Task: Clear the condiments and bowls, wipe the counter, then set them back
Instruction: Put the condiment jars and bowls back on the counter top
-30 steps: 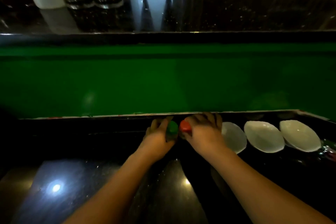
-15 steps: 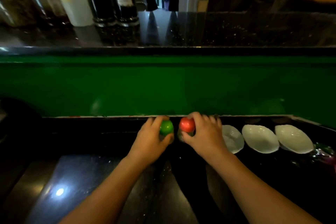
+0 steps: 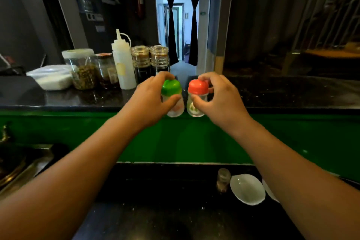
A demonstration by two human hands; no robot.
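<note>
On the near, lower black speckled stone counter (image 3: 165,218), a white oval ceramic bowl (image 3: 247,191) sat just beside a small clear glass jar with a brownish lid (image 3: 223,181). The edge of a second white bowl (image 3: 269,191) showed behind the right forearm, and none of the three had yet been cleared. Above them, in front of the green painted counter face (image 3: 194,140), a person's left hand (image 3: 148,100) gripped a clear glass shaker with a green plastic cap (image 3: 171,87), fingers over the cap and thumb across the glass. The right hand (image 3: 218,97) clamped a matching shaker with a red plastic cap (image 3: 197,86) the same way. Both shakers were upright and close together but apart, apparently in the air at the front edge of the raised black stone ledge (image 3: 282,93) and not set down. Farther back on that ledge, to the left, stood a white plastic squeeze bottle (image 3: 123,66), two glass dispensers of dark sauce (image 3: 141,64), two filled jars (image 3: 82,70) and a lidded white plastic tub (image 3: 51,78). The clearing looked to be at an early stage. The bowls and the small jar were left to move, the wiping and the return were all ahead, and no cloth was in view.
</note>
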